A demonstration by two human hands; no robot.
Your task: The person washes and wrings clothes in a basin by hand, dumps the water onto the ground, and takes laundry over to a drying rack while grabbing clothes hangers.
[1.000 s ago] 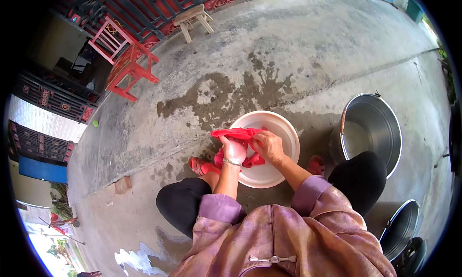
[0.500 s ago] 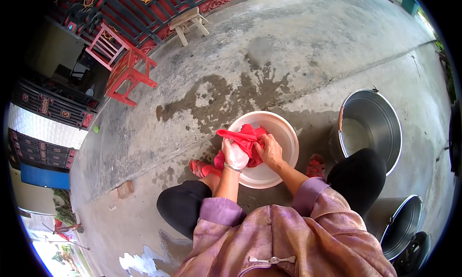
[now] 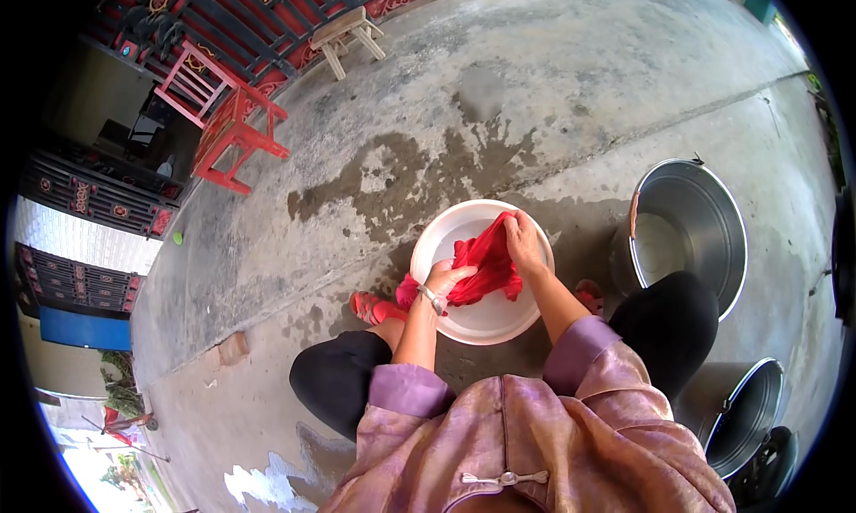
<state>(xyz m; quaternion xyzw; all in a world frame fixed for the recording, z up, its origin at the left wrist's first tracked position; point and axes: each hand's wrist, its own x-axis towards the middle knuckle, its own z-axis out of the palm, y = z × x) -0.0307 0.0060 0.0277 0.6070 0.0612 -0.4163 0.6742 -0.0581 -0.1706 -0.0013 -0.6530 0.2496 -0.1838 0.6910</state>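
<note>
Crumpled bright-red cloth point(image 3: 486, 268) hangs between both hands, over the round white basin point(image 3: 491, 324) on the grey concrete floor point(image 3: 624, 103); left hand point(image 3: 443, 279), a silvery band point(image 3: 434, 301) at its wrist, is mostly closed on the cloth's left part, thumb laid across it, while right hand point(image 3: 524, 241) is closed on the far right edge, fingers partly hidden. Right of the basin stands a large grey metal bucket point(image 3: 713, 219), with a second dark-mouthed metal bucket point(image 3: 704, 401) nearer; red wooden chair point(image 3: 236, 143) far left.
</note>
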